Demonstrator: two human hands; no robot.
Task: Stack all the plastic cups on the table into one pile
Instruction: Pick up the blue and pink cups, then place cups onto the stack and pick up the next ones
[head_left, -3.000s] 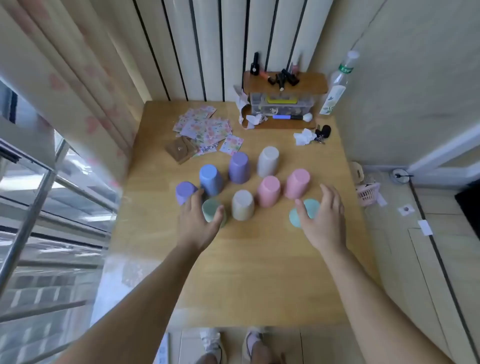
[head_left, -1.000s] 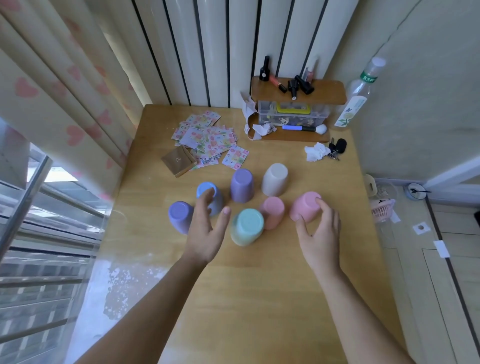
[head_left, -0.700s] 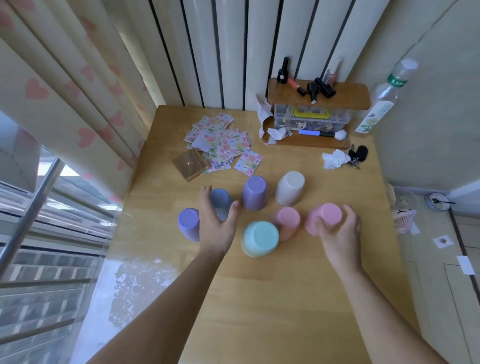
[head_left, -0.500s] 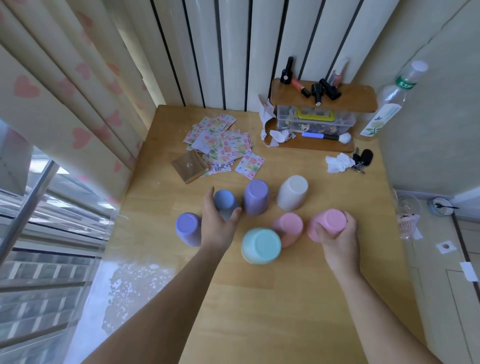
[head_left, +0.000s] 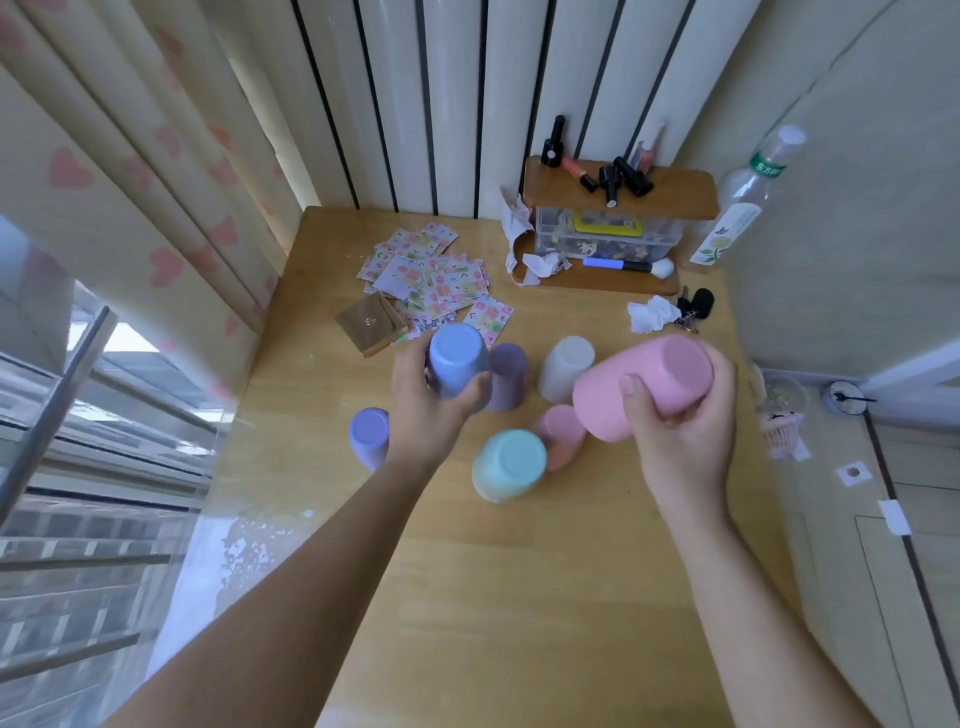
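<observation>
Above the wooden worktop (head_left: 493, 597), the left hand (head_left: 426, 410) grips an upturned blue plastic cup (head_left: 457, 361) and the right hand (head_left: 680, 436) a tilted pink plastic cup (head_left: 644, 384), while the teal-topped cup stack (head_left: 509, 465) stands between them.

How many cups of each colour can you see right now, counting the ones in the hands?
Blue: 1, in the left hand
Purple: 2
Pink: 2, one in the right hand, one on the table
White: 1
Teal: 1, topping a short stack
Total: 7 visible
</observation>
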